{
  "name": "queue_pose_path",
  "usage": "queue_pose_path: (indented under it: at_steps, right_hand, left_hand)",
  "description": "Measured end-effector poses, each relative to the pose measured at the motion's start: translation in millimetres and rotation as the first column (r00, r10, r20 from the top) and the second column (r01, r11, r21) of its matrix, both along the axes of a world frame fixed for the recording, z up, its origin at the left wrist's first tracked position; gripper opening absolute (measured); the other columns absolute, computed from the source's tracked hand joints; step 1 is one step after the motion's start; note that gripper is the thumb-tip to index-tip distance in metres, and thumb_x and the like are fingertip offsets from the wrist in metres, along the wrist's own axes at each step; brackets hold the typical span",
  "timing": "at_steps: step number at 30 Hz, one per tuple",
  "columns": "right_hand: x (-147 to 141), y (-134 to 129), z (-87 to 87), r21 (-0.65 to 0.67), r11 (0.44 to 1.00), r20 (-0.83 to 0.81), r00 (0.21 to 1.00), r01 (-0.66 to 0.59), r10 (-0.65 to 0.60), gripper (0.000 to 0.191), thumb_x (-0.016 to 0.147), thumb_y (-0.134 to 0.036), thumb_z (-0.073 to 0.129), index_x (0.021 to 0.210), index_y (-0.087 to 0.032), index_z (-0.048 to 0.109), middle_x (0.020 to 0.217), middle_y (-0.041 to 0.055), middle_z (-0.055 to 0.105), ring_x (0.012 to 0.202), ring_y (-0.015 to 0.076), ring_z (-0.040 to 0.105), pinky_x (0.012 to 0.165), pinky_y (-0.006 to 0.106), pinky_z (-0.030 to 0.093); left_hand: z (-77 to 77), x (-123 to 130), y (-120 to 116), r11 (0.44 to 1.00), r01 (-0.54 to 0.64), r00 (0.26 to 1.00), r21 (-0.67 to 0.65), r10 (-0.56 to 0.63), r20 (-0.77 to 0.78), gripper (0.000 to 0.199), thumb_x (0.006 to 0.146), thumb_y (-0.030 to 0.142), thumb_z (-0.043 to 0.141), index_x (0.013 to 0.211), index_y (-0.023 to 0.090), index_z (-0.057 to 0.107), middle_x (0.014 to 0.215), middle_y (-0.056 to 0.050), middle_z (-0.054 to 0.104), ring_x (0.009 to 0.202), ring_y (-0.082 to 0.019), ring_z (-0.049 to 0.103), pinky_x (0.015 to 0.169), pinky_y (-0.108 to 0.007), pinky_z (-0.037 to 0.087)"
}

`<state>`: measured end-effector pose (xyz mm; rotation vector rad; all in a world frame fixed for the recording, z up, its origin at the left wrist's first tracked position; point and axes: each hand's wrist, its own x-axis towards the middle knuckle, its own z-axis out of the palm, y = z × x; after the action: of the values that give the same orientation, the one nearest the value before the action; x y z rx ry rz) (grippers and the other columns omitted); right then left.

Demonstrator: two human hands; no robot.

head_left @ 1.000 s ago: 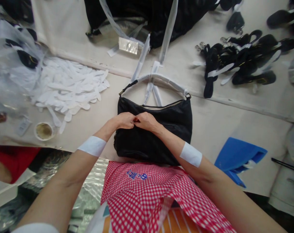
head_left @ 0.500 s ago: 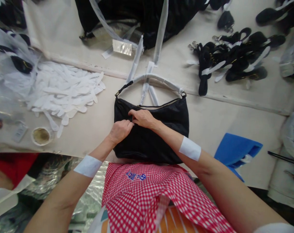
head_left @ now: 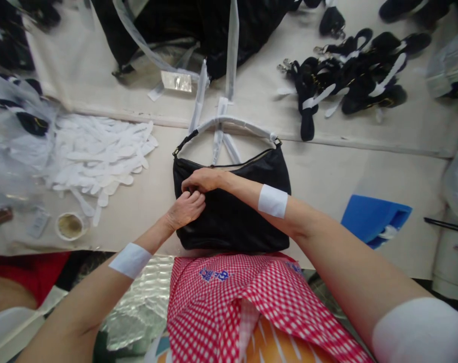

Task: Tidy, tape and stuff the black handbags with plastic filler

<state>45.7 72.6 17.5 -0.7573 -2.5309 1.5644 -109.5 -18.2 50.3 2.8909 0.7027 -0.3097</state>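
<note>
A black handbag (head_left: 236, 217) lies flat at the table's front edge, its zipped top facing away from me. Its handle (head_left: 229, 120) arches above it, mostly wrapped in whitish film. On the bag's upper left front, my right hand (head_left: 203, 180) curls its fingers in a pinch against the surface. Just below and touching close by, my left hand (head_left: 187, 207) is closed too, fingertips pressed on the bag. Whatever lies between the fingers of either hand is hidden or too small to name.
White paper strips (head_left: 100, 148) are heaped on the left, beside a small round tub (head_left: 70, 225). Black straps with metal clips (head_left: 338, 83) lie at the back right. A blue folded piece (head_left: 374, 217) rests on the right. Another black bag (head_left: 168, 30) lies at the back.
My right hand has shifted slightly left on the bag, now curled down over the spot. My left hand sits a little lower under it. The whole view has shifted a bit.
</note>
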Motion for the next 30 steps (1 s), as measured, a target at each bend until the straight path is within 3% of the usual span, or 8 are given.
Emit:
queue_pose_path:
  at_steps: [3, 7, 11, 15, 18, 22, 26, 30]
  right_hand:
    - [1.2, -3.2, -8.2, -0.051, 0.998, -0.065, 0.998, -0.025, 0.022, 0.041, 0.073, 0.002, 0.058, 0.107, -0.018, 0.070, 0.099, 0.0003, 0.071, 0.080, 0.0112, 0.060, 0.073, 0.022, 0.046]
    - [6.1, -8.7, -8.7, -0.226, 0.941, -0.181, 0.938, 0.252, -0.295, 0.037, 0.075, -0.002, 0.059, 0.109, -0.014, 0.066, 0.113, 0.0068, 0.066, 0.087, 0.0113, 0.063, 0.080, 0.023, 0.052]
    - [32.6, -34.6, 3.6, -0.390, 0.744, -0.130, 0.767, 0.543, -0.628, 0.018, 0.087, -0.015, 0.055, 0.103, -0.015, 0.064, 0.095, 0.0035, 0.069, 0.087, 0.0138, 0.065, 0.073, 0.024, 0.053]
    - [62.1, -79.5, 11.9, -0.584, 0.568, 0.098, 0.745, 0.580, -0.659, 0.016, 0.093, -0.019, 0.049, 0.102, -0.015, 0.061, 0.090, 0.0036, 0.068, 0.073, 0.0127, 0.067, 0.055, 0.019, 0.048]
    - [64.9, -111.7, 13.6, -0.495, 0.679, 0.062, 0.801, 0.542, -0.595, 0.022, 0.096, -0.020, 0.049, 0.113, -0.016, 0.062, 0.098, 0.0056, 0.068, 0.083, 0.0147, 0.067, 0.068, 0.025, 0.052]
    - [48.1, -140.0, 16.2, 0.027, 0.908, 0.097, 0.903, 0.417, -0.418, 0.038, 0.096, -0.023, 0.056, 0.134, -0.020, 0.059, 0.113, 0.0114, 0.063, 0.100, 0.0219, 0.059, 0.082, 0.033, 0.048]
    - [35.6, -147.5, 17.4, 0.227, 0.931, 0.272, 0.900, 0.285, -0.342, 0.032, 0.101, -0.027, 0.048, 0.129, -0.019, 0.062, 0.112, 0.0134, 0.062, 0.098, 0.0238, 0.057, 0.077, 0.032, 0.044]
    - [31.2, -139.6, 18.9, 0.214, 0.876, 0.250, 0.843, 0.432, -0.477, 0.032, 0.105, -0.032, 0.039, 0.121, -0.019, 0.064, 0.114, 0.0101, 0.064, 0.092, 0.0198, 0.060, 0.068, 0.028, 0.041]
  left_hand:
    - [3.2, 8.3, -2.2, 0.998, -0.060, 0.997, -0.013, 0.059, -0.042, 0.031, 0.099, 0.015, 0.040, 0.088, 0.016, 0.069, 0.089, -0.012, 0.068, 0.086, -0.025, 0.059, 0.071, -0.039, 0.040]
    - [15.6, 26.4, 0.3, 0.941, -0.338, 0.930, -0.030, 0.329, -0.164, 0.028, 0.095, 0.013, 0.041, 0.090, 0.012, 0.069, 0.091, -0.016, 0.068, 0.089, -0.028, 0.063, 0.075, -0.039, 0.046]
    - [34.2, 43.8, 20.6, 0.820, -0.557, 0.798, -0.131, 0.484, -0.360, 0.023, 0.088, 0.018, 0.051, 0.099, 0.012, 0.069, 0.094, -0.015, 0.072, 0.088, -0.027, 0.067, 0.072, -0.034, 0.048]
    - [44.2, 63.6, 56.9, 0.805, -0.550, 0.755, -0.222, 0.367, -0.543, 0.022, 0.081, 0.022, 0.058, 0.094, 0.015, 0.073, 0.091, -0.012, 0.074, 0.093, -0.027, 0.069, 0.074, -0.030, 0.049]
    - [35.8, 76.5, 82.8, 0.787, -0.516, 0.746, -0.337, 0.220, -0.628, 0.017, 0.070, 0.020, 0.064, 0.082, 0.015, 0.075, 0.077, -0.010, 0.072, 0.086, -0.027, 0.069, 0.072, -0.030, 0.050]
    - [10.5, 82.9, 98.8, 0.621, -0.610, 0.673, -0.492, 0.077, -0.736, 0.010, 0.060, 0.016, 0.065, 0.065, 0.016, 0.073, 0.052, -0.004, 0.061, 0.069, -0.023, 0.065, 0.066, -0.030, 0.051]
    - [-7.4, 79.9, 100.5, 0.473, -0.755, 0.562, -0.454, 0.112, -0.819, 0.011, 0.060, 0.015, 0.061, 0.060, 0.016, 0.072, 0.054, -0.006, 0.061, 0.070, -0.024, 0.065, 0.066, -0.033, 0.051]
    - [-12.4, 72.4, 104.3, 0.439, -0.764, 0.571, -0.473, 0.119, -0.812, 0.014, 0.062, 0.019, 0.062, 0.065, 0.017, 0.075, 0.058, -0.007, 0.064, 0.071, -0.024, 0.065, 0.067, -0.035, 0.051]
